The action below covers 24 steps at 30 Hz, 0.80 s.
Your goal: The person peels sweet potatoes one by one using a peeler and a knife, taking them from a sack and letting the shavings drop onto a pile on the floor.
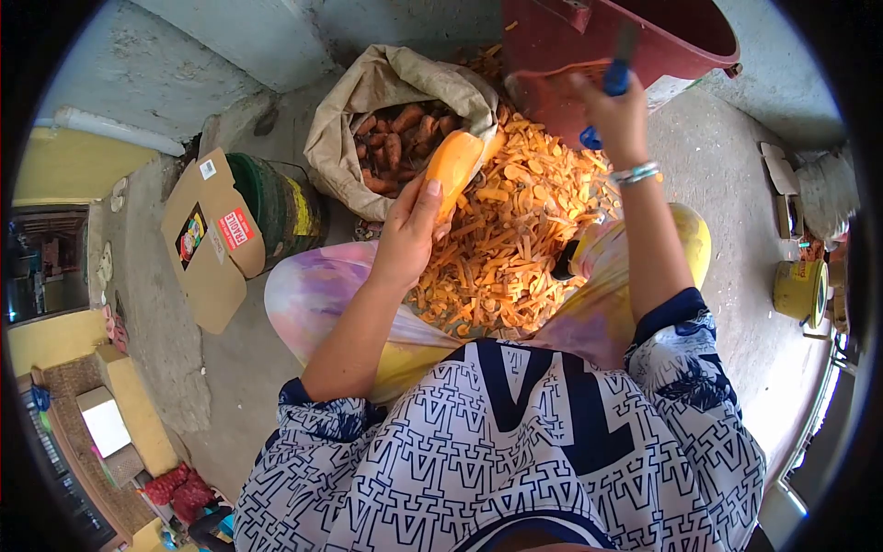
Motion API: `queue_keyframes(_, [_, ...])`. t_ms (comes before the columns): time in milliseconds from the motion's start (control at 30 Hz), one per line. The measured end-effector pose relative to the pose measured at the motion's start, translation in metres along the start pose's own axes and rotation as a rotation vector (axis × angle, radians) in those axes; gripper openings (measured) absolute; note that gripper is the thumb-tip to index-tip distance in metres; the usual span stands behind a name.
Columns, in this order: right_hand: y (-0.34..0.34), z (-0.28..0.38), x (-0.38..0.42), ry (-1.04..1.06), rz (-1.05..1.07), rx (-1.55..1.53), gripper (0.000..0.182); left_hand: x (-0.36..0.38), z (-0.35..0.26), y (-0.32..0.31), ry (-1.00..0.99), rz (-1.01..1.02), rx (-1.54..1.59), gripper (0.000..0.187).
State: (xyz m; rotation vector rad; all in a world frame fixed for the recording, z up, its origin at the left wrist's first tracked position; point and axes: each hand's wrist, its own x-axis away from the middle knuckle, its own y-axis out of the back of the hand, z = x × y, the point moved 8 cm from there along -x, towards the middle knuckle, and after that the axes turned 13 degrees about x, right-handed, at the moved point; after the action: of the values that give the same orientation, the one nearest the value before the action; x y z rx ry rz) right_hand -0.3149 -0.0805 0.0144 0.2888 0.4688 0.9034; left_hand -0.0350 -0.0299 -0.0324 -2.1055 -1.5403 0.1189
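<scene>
My left hand [407, 237] is closed around the lower end of a peeled orange sweet potato [453, 166], held tilted beside the mouth of a sack. My right hand [621, 124], raised in front of the red bin, grips a knife [616, 77] by its blue handle; the blade points up and is smeared by motion. Unpeeled reddish-brown sweet potatoes [397, 143] fill the open beige sack [345, 106]. Between my legs a heap of orange peelings [515, 248] covers the floor.
A large dark red bin [662, 37] stands at the back right. Left of the sack is a green bucket [285, 204] with a cardboard piece [213, 244] against it. A yellow bucket [800, 290] stands far right. Walls [212, 55] close off the back.
</scene>
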Motion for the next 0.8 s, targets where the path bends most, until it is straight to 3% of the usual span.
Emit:
queue_keyframes(100, [0.008,-0.031,-0.014,-0.145,0.121,-0.265,0.023,-0.002,-0.001,0.005,-0.015,-0.012,0.018,0.039])
queue_keyframes(333, [-0.003,0.015,0.016,-0.078,0.165,-0.147,0.022,-0.003,-0.003,-0.003,-0.047,-0.001,-0.002,0.039])
queue_keyframes(467, [-0.029,0.037,0.035,-0.049,0.316,-0.267,0.02,-0.003,-0.001,-0.006,-0.051,0.019,-0.024,0.04])
queue_keyframes(567, [-0.042,0.061,0.054,0.118,0.385,-0.098,0.022,-0.001,-0.001,-0.007,-0.048,0.001,-0.033,0.041])
queue_keyframes(800, [-0.046,0.03,0.029,-0.007,0.416,-0.189,0.022,-0.014,0.0,-0.015,-0.041,0.081,-0.003,0.04])
